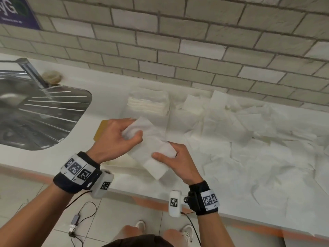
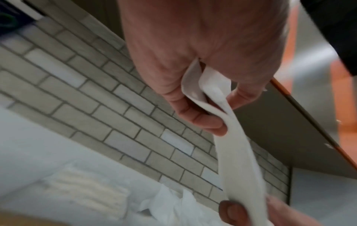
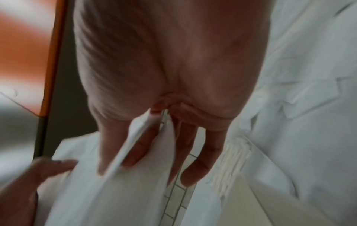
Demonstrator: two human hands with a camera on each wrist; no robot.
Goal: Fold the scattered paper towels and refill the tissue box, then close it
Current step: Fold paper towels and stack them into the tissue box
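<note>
A folded white paper towel hangs in the air over the counter's front edge, held by both hands. My left hand pinches its far end between thumb and fingers. My right hand grips the near end, thumb on top. In the left wrist view the left hand holds the towel as a thin edge-on strip. The right wrist view shows the right hand with the towel's layers between its fingers. A neat stack of folded towels lies behind the hands. Loose towels cover the counter to the right.
A steel sink with a faucet takes up the left. A tan cardboard piece shows from behind my left hand. A brick wall backs the white counter. Cables lie on the tiled floor.
</note>
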